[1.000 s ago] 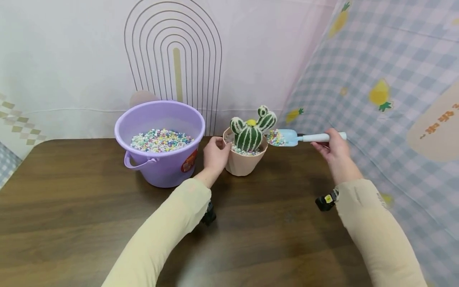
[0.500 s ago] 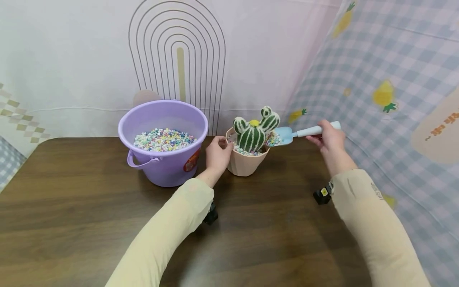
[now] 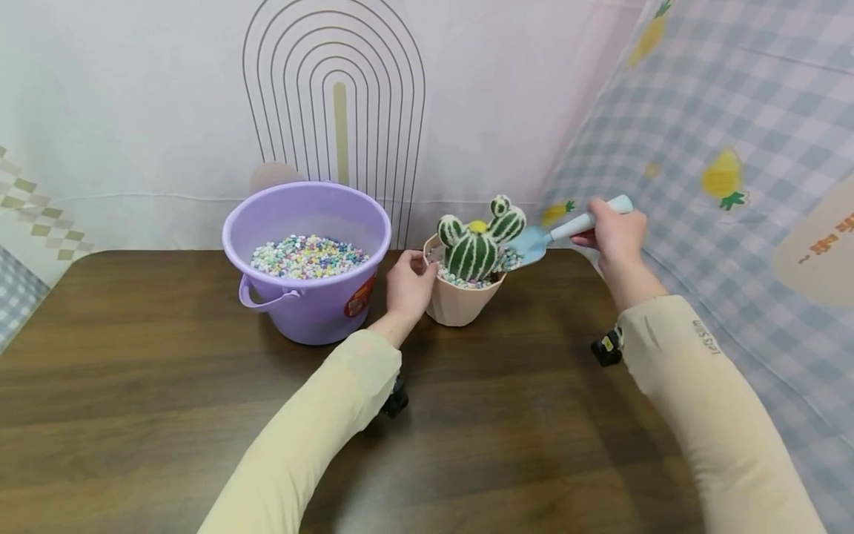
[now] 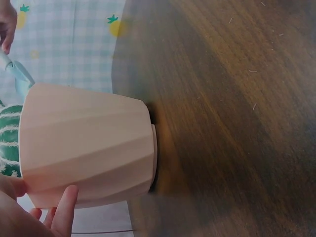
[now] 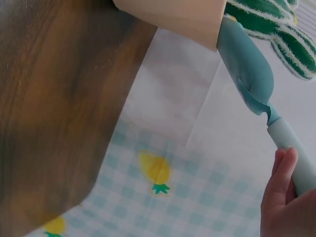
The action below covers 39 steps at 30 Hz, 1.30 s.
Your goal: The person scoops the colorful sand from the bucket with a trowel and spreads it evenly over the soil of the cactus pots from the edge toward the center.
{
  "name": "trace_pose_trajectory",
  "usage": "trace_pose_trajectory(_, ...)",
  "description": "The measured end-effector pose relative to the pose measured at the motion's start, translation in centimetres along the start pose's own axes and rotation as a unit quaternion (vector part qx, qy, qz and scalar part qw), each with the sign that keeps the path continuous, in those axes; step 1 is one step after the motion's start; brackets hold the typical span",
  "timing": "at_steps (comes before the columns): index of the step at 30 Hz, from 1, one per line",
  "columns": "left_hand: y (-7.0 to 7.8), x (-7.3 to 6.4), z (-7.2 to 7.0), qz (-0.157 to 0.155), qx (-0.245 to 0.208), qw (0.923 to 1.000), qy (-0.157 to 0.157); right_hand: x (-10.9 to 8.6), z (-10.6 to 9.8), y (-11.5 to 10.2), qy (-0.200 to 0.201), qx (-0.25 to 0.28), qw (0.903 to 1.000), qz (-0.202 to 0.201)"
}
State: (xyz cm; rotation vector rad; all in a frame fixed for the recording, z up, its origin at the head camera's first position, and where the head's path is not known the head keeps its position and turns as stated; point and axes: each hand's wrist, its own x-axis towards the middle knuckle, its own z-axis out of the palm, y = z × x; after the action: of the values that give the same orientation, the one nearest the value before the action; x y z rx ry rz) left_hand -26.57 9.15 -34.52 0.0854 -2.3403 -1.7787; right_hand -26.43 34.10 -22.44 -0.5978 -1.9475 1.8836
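A pale pink faceted flowerpot (image 3: 460, 302) holds a plush green cactus (image 3: 471, 256) with a yellow top, set among small pastel pebbles. My left hand (image 3: 409, 285) pinches the pot's left rim, thumb at the rim and fingers against the outer wall, as the left wrist view also shows. My right hand (image 3: 619, 236) grips the pale handle of a light blue hand trowel (image 3: 531, 243). The trowel tilts down to the left, its tip at the pot's right rim beside the cactus, with pebbles on the blade. In the right wrist view the blade's underside (image 5: 249, 69) faces the camera.
Left of the pot stands a purple bucket (image 3: 313, 308) partly filled with pastel pebbles (image 3: 309, 257), its handle hanging at the front. Both stand on a dark wooden table (image 3: 167, 400). A white cloth backs the table, and a checked cloth (image 3: 687, 185) hangs at the right.
The right hand has raised the trowel's handle, tilting the blade down, and brought its tip left to the pot's rim. Pebbles have slid toward the tip. The left hand stays on the pot.
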Motion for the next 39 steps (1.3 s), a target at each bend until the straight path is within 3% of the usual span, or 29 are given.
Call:
trace_pose_trajectory(4,0.1,-0.1,-0.1,-0.001,-0.002,1.0000,-0.001,-0.3,0.3,-0.5,-0.003,-0.032,0.9990,-0.031)
trace_pose_trajectory(24,0.4,-0.4,-0.2,-0.006,0.002,1.0000,-0.002,-1.9,0.6,-2.1,-0.013,-0.071,0.9910,-0.113)
trace_pose_trajectory(33,0.4,-0.5,-0.8,-0.004,0.032,0.9993,-0.020,-1.8,-0.9,-2.5,-0.007,-0.043,0.9917,-0.121)
trace_pose_trajectory(36,1.0,-0.9,-1.3,0.007,0.064,0.9972,-0.039,-2.0,-2.0,-3.1,0.001,-0.025,0.9934,-0.112)
trace_pose_trajectory(39,2.1,-1.4,-2.0,0.033,0.091,0.9930,-0.067,-2.3,-2.8,-4.0,-0.005,0.026,0.9956,-0.089)
